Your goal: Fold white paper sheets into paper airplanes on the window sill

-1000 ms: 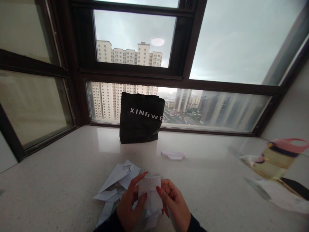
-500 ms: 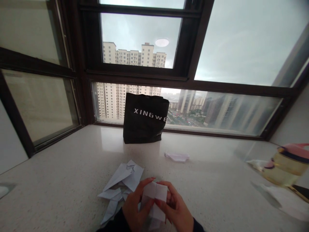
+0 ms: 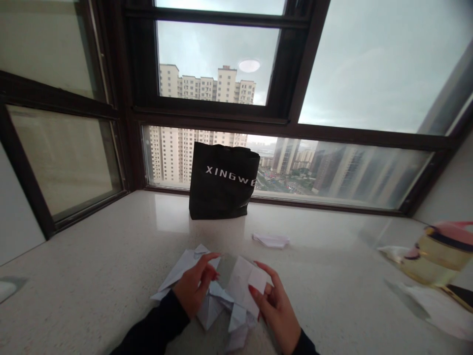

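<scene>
A folded white paper (image 3: 244,282) is pinched between the thumb and fingers of my right hand (image 3: 278,306), tilted above the counter. To its left, my left hand (image 3: 195,285) hovers over a pile of folded papers (image 3: 181,268), its fingers curled with the thumb near the index finger. Whether it grips anything is not clear. More folded paper pieces (image 3: 210,311) lie below and between the hands, partly overlapping, some under the held sheet.
A black bag (image 3: 223,190) stands by the window. In front of it lies a small folded paper (image 3: 271,240). At the right are a yellowish container with a pink lid (image 3: 439,254), white tissue (image 3: 439,305) and a dark phone-like object (image 3: 460,296), partly cut off.
My left hand has let go of the held paper and moved up and left over the pile. My right hand keeps the paper, now tilted. Some loose pieces have shifted right.
</scene>
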The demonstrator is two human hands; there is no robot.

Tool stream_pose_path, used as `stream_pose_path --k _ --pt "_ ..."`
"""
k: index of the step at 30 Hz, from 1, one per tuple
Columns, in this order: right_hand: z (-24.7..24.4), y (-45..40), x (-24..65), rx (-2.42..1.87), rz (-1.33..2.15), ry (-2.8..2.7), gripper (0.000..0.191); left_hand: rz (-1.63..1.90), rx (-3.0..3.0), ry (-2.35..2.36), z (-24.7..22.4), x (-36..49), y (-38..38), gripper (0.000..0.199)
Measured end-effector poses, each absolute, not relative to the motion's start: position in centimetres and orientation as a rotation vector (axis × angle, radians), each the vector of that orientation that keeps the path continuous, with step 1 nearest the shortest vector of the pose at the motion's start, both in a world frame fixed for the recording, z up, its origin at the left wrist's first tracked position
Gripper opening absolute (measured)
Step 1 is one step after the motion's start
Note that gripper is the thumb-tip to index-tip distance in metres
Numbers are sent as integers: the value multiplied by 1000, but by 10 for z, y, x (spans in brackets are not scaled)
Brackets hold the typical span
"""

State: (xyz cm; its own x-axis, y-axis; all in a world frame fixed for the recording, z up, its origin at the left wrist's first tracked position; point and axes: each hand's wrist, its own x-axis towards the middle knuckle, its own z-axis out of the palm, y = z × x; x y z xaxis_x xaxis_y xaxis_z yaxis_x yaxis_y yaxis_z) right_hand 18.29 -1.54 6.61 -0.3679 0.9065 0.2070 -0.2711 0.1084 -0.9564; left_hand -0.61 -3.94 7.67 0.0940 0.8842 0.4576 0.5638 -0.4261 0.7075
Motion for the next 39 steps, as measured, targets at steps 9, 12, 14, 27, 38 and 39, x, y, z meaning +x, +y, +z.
stream_pose_path --k 9,12,14,27,38,39 --pt "64 -10 184 -687 1497 -1336 51 506 2266 1899 68 -39 -30 73" --pt "63 -12 183 -673 1572 -1344 54 754 2140 1801 64 -42 -26 53" --pt "63 -12 183 -671 1591 -1355 56 881 2058 1750 65 -44 -23 35" --pt "66 -13 182 -723 1498 -1351 52 1423 1520 1435 75 -32 -22 32" --pt "64 -10 187 -781 1389 -1279 46 914 2057 1866 87 -56 -12 49" --pt "64 -10 186 -785 1388 -1279 47 875 2076 1871 85 -51 -9 45"
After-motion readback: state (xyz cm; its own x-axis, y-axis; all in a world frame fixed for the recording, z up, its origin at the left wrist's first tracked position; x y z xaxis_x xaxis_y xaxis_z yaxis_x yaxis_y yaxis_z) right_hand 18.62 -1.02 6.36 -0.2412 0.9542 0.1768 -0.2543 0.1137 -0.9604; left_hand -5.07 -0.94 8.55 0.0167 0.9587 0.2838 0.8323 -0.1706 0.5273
